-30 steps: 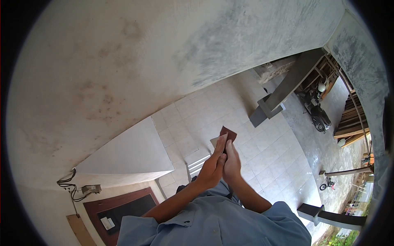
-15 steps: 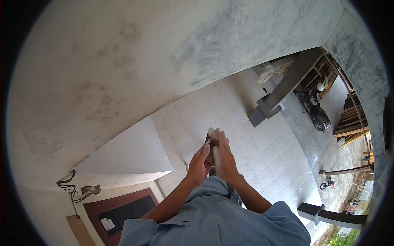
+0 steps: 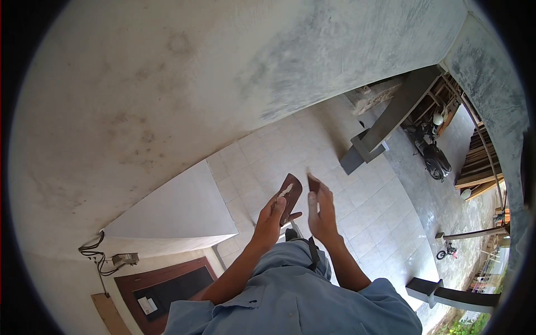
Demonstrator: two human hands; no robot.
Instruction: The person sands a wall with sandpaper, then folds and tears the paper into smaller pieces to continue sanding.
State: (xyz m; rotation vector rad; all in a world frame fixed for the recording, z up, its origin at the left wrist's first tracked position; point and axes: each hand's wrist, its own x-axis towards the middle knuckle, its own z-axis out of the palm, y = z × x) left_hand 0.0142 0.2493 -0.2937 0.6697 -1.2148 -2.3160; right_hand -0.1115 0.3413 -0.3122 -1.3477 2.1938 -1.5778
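My left hand [image 3: 269,222] is wrapped round a reddish-brown, curved flat piece [image 3: 291,195] that carries a streak of whitish material on its face. Beside it, separated by a narrow gap, my right hand [image 3: 322,213] grips a smaller brown piece [image 3: 314,183], whose upper end shows above the fingers. Pale dust marks the right thumb and fingers. Both hands are in front of my blue shirt, above the tiled floor. The lower parts of the two pieces are partly hidden by my hands.
A stained plaster wall [image 3: 139,106] fills the upper left, with a white ledge [image 3: 173,206] below it. Dark pillars [image 3: 391,114], a motorcycle [image 3: 432,156] and stacked wood [image 3: 479,159] stand right. A framed dark panel [image 3: 167,293] and cables are lower left.
My hands were close together, almost palm to palm; now they are apart. My right hand has moved right, and both brown pieces show more clearly.
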